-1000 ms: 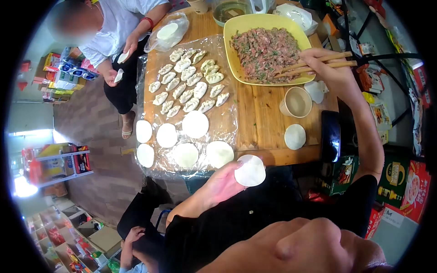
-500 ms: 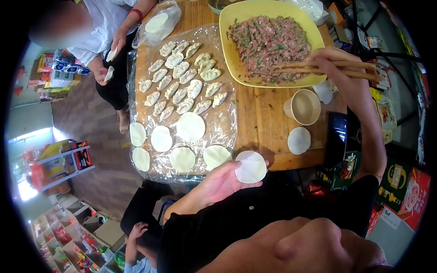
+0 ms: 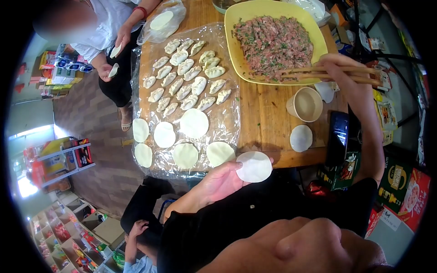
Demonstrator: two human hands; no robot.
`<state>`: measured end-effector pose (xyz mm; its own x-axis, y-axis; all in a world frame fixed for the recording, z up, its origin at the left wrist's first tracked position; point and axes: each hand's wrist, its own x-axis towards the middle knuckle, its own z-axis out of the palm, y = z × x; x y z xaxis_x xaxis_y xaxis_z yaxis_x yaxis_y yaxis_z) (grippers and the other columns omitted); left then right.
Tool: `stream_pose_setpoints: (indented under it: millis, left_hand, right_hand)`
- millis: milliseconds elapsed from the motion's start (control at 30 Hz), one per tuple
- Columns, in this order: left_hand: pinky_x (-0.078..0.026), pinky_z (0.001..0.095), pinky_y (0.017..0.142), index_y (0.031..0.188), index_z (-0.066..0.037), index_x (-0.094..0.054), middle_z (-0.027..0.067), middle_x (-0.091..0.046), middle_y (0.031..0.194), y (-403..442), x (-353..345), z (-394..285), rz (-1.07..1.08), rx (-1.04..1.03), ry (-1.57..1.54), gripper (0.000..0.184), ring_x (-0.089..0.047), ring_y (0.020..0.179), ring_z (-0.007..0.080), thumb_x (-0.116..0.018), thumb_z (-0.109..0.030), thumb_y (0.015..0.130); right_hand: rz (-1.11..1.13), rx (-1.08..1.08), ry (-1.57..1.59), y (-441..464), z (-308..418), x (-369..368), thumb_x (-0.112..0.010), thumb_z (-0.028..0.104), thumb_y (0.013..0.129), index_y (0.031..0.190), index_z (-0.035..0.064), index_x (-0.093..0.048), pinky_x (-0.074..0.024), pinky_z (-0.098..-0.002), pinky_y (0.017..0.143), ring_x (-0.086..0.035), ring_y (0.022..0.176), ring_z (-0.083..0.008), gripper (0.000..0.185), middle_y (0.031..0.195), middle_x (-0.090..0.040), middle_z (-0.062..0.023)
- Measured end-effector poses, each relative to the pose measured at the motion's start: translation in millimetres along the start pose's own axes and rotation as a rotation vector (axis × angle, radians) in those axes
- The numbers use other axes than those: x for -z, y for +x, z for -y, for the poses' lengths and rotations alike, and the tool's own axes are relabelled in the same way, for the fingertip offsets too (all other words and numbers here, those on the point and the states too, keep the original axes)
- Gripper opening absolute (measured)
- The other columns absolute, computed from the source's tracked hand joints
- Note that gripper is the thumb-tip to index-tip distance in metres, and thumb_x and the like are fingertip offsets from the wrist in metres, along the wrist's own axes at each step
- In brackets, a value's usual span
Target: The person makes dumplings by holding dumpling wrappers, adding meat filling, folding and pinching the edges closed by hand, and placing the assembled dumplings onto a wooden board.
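Observation:
A round white dough wrapper point(image 3: 255, 167) lies across the fingers of my left hand point(image 3: 221, 183), its thumb on the wrapper's edge, just off the table's near side. My right hand point(image 3: 346, 75) holds a pair of wooden chopsticks point(image 3: 359, 77), whose tips reach the lower right of the meat filling point(image 3: 277, 43) in a yellow bowl point(image 3: 231, 50). Left of the bowl, several folded dumplings point(image 3: 198, 85) rest in rows on clear plastic film point(image 3: 227, 119). Several flat wrappers point(image 3: 194, 123) lie on the film nearer me.
On the wooden table point(image 3: 268, 132) are a paper cup point(image 3: 304, 104), a white disc point(image 3: 301, 138), a phone point(image 3: 337, 134) and a bagged wrapper stack point(image 3: 162, 20). Across the left corner, another person's hands point(image 3: 105, 72) hold wrappers. A further person's hand point(image 3: 139, 227) is at lower left.
The view has shifted over the table. My right hand has moved a little right and down relative to the bowl, drawing the chopsticks toward its lower edge. My left hand still holds its wrapper.

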<state>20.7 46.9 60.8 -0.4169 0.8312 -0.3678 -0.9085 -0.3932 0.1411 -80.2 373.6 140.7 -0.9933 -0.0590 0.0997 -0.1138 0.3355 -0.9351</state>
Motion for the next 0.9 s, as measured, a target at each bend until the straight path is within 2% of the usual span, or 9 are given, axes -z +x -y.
stream_pose_setpoints:
  millis: [133,400,433,467,533,600,667,733,900]
  left_hand:
    - [-0.026,0.0381,0.116,0.142,0.006,-0.031,0.0221,-0.038,0.147,-2.8,-2.2,4.0,0.018,0.004,-0.016,0.066,-0.036,0.138,0.0288,-0.055,-0.027,0.090]
    - [-0.027,0.0396,0.116,0.141,0.009,-0.032,0.0264,-0.038,0.145,-13.3,-17.0,9.6,0.061,-0.088,-0.042,0.061,-0.038,0.137,0.0332,-0.048,-0.019,0.089]
    - [-0.025,0.0415,0.117,0.142,0.010,-0.028,0.0308,-0.034,0.146,-15.7,-22.3,10.9,0.019,-0.116,0.028,0.070,-0.034,0.139,0.0369,-0.053,-0.026,0.087]
    - [-0.025,0.0415,0.117,0.142,0.010,-0.028,0.0308,-0.034,0.146,-18.5,-22.8,14.1,0.021,-0.125,0.034,0.070,-0.034,0.139,0.0369,-0.053,-0.026,0.087]
    - [-0.025,0.0426,0.117,0.141,0.010,-0.029,0.0318,-0.033,0.146,-24.4,-22.6,21.7,0.052,-0.139,0.008,0.069,-0.033,0.139,0.0380,-0.053,-0.026,0.087]
    - [-0.025,0.0430,0.117,0.141,0.010,-0.030,0.0320,-0.033,0.146,-31.2,-27.8,29.6,0.043,-0.154,0.017,0.069,-0.033,0.139,0.0384,-0.053,-0.026,0.087]
    - [-0.025,0.0435,0.117,0.140,0.011,-0.030,0.0322,-0.033,0.146,-37.1,-30.9,34.9,0.035,-0.174,0.028,0.069,-0.033,0.139,0.0387,-0.053,-0.026,0.087]
    - [-0.030,0.0429,0.115,0.137,0.009,-0.037,0.0280,-0.043,0.141,-41.3,-29.7,38.0,0.108,-0.221,-0.022,0.058,-0.042,0.134,0.0352,-0.050,-0.022,0.090]
    - [-0.037,0.0420,0.111,0.133,0.011,-0.041,0.0261,-0.050,0.135,-31.5,-34.0,15.3,0.079,-0.381,-0.003,0.050,-0.050,0.127,0.0334,-0.045,-0.020,0.094]
  right_hand:
    - [-0.013,0.015,0.028,3.1,-17.3,-17.9,-0.061,0.010,0.094,0.111,-0.0006,-0.066,-0.0542,-0.0232,0.079,-0.066,0.089,-0.0117,0.021,0.100,-0.069,-0.0074]
    - [-0.076,0.009,0.230,15.0,-18.5,-29.1,-0.057,0.018,0.097,0.111,-0.0003,-0.065,-0.0497,-0.0237,0.082,-0.063,0.095,-0.0108,0.025,0.100,-0.069,-0.0061]
    - [-0.069,0.096,0.165,16.7,-29.8,-31.5,-0.057,0.019,0.097,0.111,-0.0001,-0.065,-0.0498,-0.0236,0.082,-0.062,0.096,-0.0108,0.025,0.101,-0.068,-0.0058]
    - [-0.066,0.107,0.166,14.6,-35.6,-30.3,-0.057,0.019,0.097,0.111,-0.0001,-0.065,-0.0498,-0.0236,0.082,-0.062,0.096,-0.0108,0.025,0.101,-0.068,-0.0058]
    - [0.020,0.059,0.010,8.9,-29.4,-32.2,-0.057,0.019,0.097,0.111,-0.0004,-0.065,-0.0504,-0.0245,0.081,-0.062,0.097,-0.0111,0.026,0.105,-0.067,-0.0058]
    - [-0.003,-0.025,0.020,3.2,-22.7,-34.8,-0.058,0.020,0.097,0.113,-0.0009,-0.064,-0.0515,-0.0257,0.082,-0.063,0.097,-0.0118,0.027,0.108,-0.067,-0.0057]
    - [-0.034,-0.030,0.242,3.0,-29.5,-31.6,-0.057,0.020,0.097,0.114,-0.0024,-0.062,-0.0528,-0.0276,0.082,-0.063,0.095,-0.0147,0.028,0.108,-0.066,-0.0088]
    - [-0.084,-0.009,0.321,2.8,-37.1,-26.8,-0.057,0.019,0.098,0.115,-0.0037,-0.061,-0.0534,-0.0286,0.083,-0.064,0.095,-0.0165,0.029,0.109,-0.065,-0.0109]
    - [-0.201,0.053,0.537,-8.9,-36.2,-15.2,-0.056,0.016,0.098,0.116,-0.0063,-0.058,-0.0542,-0.0305,0.085,-0.065,0.097,-0.0211,0.029,0.111,-0.064,-0.0168]
